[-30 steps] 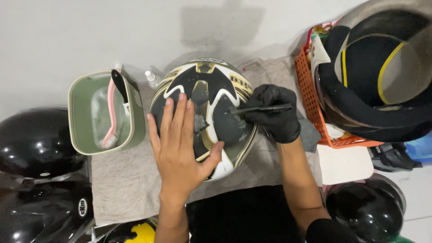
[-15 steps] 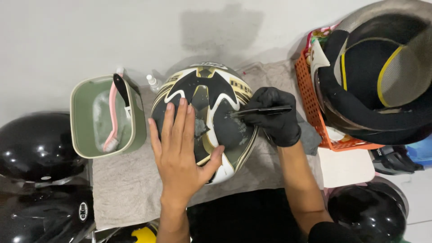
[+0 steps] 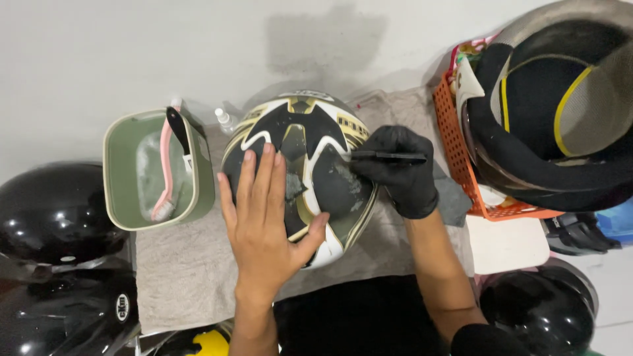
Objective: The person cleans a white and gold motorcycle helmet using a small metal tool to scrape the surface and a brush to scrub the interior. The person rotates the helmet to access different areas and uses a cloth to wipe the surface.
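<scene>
A green rectangular tub (image 3: 201,178) stood at the left of a grey towel (image 3: 191,277), holding a shallow pool of cloudy, soapy liquid and a pink-handled brush (image 3: 166,173) that leaned from the tub's far rim down to its near corner, with a black handle (image 3: 178,132) propped beside it; at the right, an orange mesh basket (image 3: 455,155) carried a large black padded helmet liner with yellow piping (image 3: 547,125) that bulged well over its rim. Between the two containers, on the towel, lay a black, white and gold motorcycle helmet (image 3: 310,142), the person's bare left hand (image 3: 264,224) pressed flat on its shell with fingers spread and thumb hooked round the lower right edge, a wide, open grip that steadied rather than clasped. The right hand (image 3: 402,175), in a black glove, was closed on a thin black tool (image 3: 389,157) held level, its tip touching the helmet's right flank beside a dull, scuffed patch. A small clear bottle (image 3: 225,120) stood just behind the helmet, next to the tub. Glossy black helmets (image 3: 56,217) crowded the left edge of the surface and another (image 3: 541,310) sat at the lower right, leaving little open room beyond the towel's bare front strip and the pale wall (image 3: 132,53) behind
</scene>
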